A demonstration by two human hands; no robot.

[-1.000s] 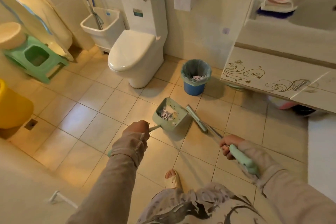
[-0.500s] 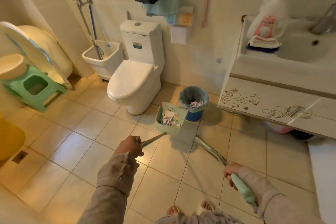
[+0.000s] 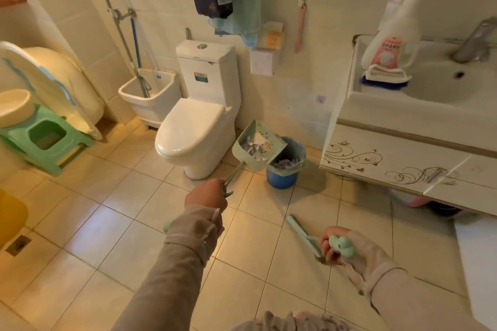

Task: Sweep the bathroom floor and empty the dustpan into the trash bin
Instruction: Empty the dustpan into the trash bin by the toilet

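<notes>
My left hand [image 3: 207,194] grips the thin handle of a pale green dustpan [image 3: 257,145], held in the air and tilted beside the toilet. Torn paper scraps [image 3: 255,148] lie inside the pan. Its right edge overlaps the rim of a blue trash bin [image 3: 285,169] lined with a grey bag, which holds more scraps. My right hand [image 3: 333,246] is closed on the mint green broom handle [image 3: 304,234], held low over the tiles; the broom's head is not visible.
A white toilet [image 3: 196,126] stands left of the bin. A vanity cabinet with sink [image 3: 403,148] juts out on the right. A mop basin [image 3: 150,94], a green stool [image 3: 45,137] and a yellow container [image 3: 10,215] line the left side.
My left hand has lifted the dustpan up and to the right, from over the floor to the bin's rim. My right hand drew the broom back toward me.
</notes>
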